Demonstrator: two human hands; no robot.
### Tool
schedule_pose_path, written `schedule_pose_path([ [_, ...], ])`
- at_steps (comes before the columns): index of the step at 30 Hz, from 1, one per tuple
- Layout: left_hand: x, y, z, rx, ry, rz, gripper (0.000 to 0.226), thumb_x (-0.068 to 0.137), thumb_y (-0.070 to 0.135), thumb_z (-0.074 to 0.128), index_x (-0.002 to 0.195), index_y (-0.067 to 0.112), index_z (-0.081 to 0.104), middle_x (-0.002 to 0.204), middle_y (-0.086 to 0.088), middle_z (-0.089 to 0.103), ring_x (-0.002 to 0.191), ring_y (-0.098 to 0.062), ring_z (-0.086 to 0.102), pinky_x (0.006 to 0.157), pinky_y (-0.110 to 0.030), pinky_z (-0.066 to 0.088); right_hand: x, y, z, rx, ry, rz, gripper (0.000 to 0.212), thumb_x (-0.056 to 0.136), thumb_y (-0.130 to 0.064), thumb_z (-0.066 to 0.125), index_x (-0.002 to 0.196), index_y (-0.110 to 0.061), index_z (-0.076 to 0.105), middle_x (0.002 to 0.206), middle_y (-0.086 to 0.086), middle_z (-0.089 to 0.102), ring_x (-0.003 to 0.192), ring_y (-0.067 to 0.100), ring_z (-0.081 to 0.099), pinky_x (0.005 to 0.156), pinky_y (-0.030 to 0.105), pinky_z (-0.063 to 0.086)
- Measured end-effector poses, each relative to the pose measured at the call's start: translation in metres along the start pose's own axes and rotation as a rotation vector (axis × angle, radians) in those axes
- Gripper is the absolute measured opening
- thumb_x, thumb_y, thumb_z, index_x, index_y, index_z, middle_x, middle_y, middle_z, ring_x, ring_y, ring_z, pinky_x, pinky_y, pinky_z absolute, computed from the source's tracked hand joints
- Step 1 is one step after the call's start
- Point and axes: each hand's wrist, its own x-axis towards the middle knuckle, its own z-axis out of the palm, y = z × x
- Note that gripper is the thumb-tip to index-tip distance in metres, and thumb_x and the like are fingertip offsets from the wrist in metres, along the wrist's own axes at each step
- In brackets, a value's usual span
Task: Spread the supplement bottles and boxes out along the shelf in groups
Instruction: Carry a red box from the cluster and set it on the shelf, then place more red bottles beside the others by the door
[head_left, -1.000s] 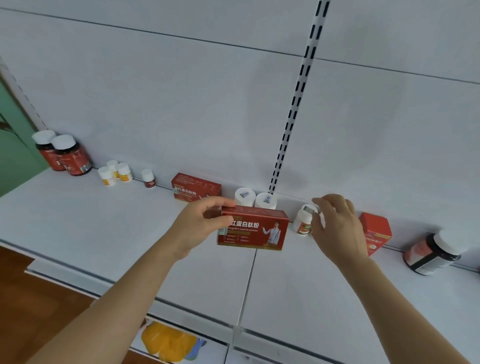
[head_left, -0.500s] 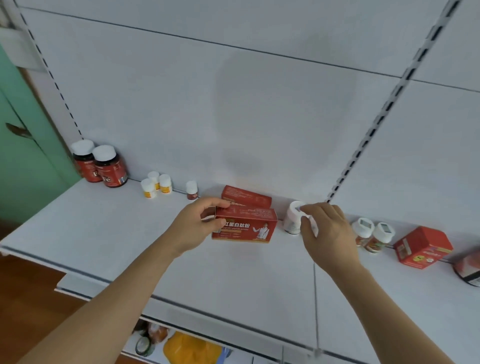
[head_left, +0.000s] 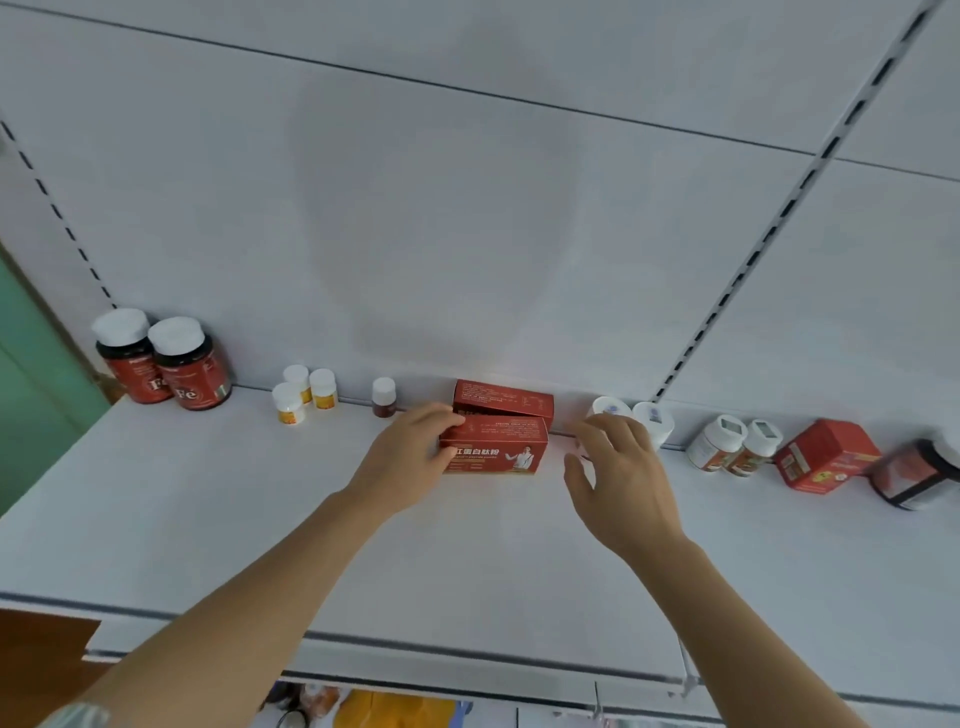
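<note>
My left hand (head_left: 410, 462) sits just left of center frame, thumb and fingers clamped on the left end of the front red box (head_left: 496, 451), which rests on the white shelf (head_left: 208, 519). Directly behind it, touching or nearly so, I see a 2nd red box (head_left: 504, 402) against the back panel (head_left: 467, 234). My right hand (head_left: 621, 478) hovers just right of center with fingers spread and loose, gripping nothing; its fingertips (head_left: 587, 431) cover the lower part of a white bottle (head_left: 608, 408), and I cannot tell whether they touch it. A 2nd white bottle (head_left: 653, 418) stands just beside that one. Further right are 2 white-capped bottles with orange labels (head_left: 732, 447), tilted together, then a small red carton (head_left: 826, 454) turned at an angle, and at the right edge a large dark bottle (head_left: 914, 473) leaning over. At left of frame, 2 big dark bottles marked Fe (head_left: 166, 364) stand side by side; right of them are 3 small yellow-labelled bottles (head_left: 304, 395) in a cluster, then 1 tiny dark bottle (head_left: 384, 397) alone near the boxes.
</note>
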Motion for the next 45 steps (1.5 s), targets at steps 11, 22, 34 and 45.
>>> schedule_pose_path([
  [11,0.014,0.008,0.017,0.363,0.147,0.251,0.035,0.076,0.015,0.081,0.108,0.008,0.069,0.118,-0.007,0.063,0.114,-0.026,0.056,0.072,-0.037,0.06,-0.006,0.008,-0.007,-0.04,0.001,0.08,0.034,0.08,-0.011,0.072,0.113,-0.009,0.068,0.111,0.011,0.064,0.106,0.037,0.057,0.081,0.043,0.054],
  [22,0.017,0.011,0.024,0.385,0.103,0.223,0.032,0.08,0.014,0.077,0.109,0.004,0.066,0.117,-0.01,0.062,0.116,-0.029,0.057,0.083,-0.04,0.059,-0.019,0.016,-0.022,-0.065,-0.005,0.109,0.034,0.08,-0.011,0.073,0.113,-0.009,0.067,0.109,0.011,0.064,0.104,0.036,0.056,0.081,0.043,0.054],
  [34,0.018,0.029,0.018,0.547,0.01,0.087,0.053,0.076,0.024,0.078,0.12,0.006,0.055,0.127,-0.013,0.052,0.124,-0.034,0.048,0.096,-0.049,0.047,-0.044,0.029,-0.042,-0.108,-0.102,0.181,0.035,0.082,-0.015,0.069,0.117,-0.01,0.065,0.114,0.012,0.062,0.108,0.036,0.054,0.082,0.044,0.054],
  [45,0.002,0.178,0.073,0.451,0.067,0.291,0.054,0.087,0.041,0.059,0.13,0.007,0.055,0.141,-0.014,0.05,0.134,-0.037,0.041,0.109,-0.054,0.036,-0.098,0.081,-0.109,-0.285,-0.246,0.35,0.065,0.097,-0.047,0.046,0.151,-0.013,0.033,0.158,0.015,0.029,0.149,0.033,0.018,0.12,0.045,0.021],
])
